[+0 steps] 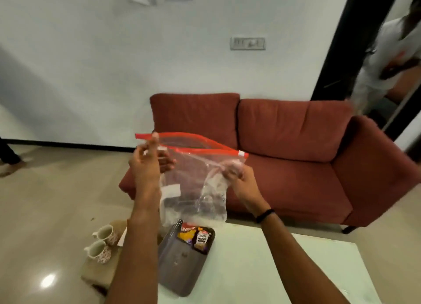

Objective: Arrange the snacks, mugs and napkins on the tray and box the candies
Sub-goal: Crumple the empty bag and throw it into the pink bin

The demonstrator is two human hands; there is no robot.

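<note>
Snacks (pixel 193 236) on tray (pixel 177 265), below both hands (pixel 145 165)

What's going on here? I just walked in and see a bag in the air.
A person holds a clear zip bag up with both hands: the left hand at its open red top, the right hand gripping its side. Below, snack packets lie at the far end of a grey tray on the table. Two mugs sit off the tray, to its left.

Both forearms bare, no sleeves in view. Right wrist carries a thin black band (pixel 265 215). Left hand (pixel 145 165) and wrist wear nothing.
</note>
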